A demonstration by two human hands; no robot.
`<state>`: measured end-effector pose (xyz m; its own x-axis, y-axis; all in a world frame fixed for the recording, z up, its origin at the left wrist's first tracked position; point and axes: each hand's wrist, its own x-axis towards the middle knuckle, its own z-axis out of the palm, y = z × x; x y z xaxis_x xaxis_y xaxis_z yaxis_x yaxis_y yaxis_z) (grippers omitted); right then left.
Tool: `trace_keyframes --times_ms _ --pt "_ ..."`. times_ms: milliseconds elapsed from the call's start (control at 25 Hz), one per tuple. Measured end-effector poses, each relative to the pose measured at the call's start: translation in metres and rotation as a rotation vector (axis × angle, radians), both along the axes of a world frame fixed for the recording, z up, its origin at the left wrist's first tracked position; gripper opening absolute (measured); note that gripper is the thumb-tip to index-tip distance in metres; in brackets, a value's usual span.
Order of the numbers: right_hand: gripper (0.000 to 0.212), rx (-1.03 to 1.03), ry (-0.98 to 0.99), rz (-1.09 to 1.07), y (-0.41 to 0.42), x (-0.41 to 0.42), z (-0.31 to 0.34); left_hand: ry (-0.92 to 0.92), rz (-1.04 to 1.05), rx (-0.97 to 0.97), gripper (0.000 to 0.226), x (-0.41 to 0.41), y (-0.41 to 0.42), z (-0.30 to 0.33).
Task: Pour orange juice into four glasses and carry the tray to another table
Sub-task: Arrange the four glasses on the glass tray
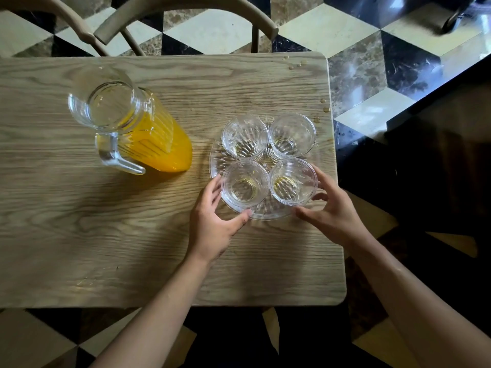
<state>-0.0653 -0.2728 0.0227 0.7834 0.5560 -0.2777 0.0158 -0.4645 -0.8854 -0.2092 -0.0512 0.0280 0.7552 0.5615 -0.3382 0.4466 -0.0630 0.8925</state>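
The left hand (212, 224) and right hand (332, 211) each have a wide grip, fingers curved beside the near rim of the clear tray (215, 158); contact is hard to judge. Four glasses (245, 136) stand on it, the juice pitcher (138, 128) to the left on the desk (79, 235)

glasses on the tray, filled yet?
Not filled. All four glasses stand clear on the tray; the juice sits in the pitcher.
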Motion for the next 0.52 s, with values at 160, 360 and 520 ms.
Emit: trace_keyframes --times_ms 160,360,520 --pt "0.113 -0.013 0.054 0.001 -0.012 -0.006 0.022 0.019 0.026 0.040 0.099 -0.010 -0.003 0.014" --pt "0.113 -0.043 0.136 0.059 -0.026 -0.017 0.043 0.084 0.039 0.082 0.096 -0.026 -0.021 0.033" --pt "0.132 -0.107 0.148 0.128 -0.034 -0.029 0.056 0.129 0.042 0.084 0.105 -0.039 -0.037 0.049"
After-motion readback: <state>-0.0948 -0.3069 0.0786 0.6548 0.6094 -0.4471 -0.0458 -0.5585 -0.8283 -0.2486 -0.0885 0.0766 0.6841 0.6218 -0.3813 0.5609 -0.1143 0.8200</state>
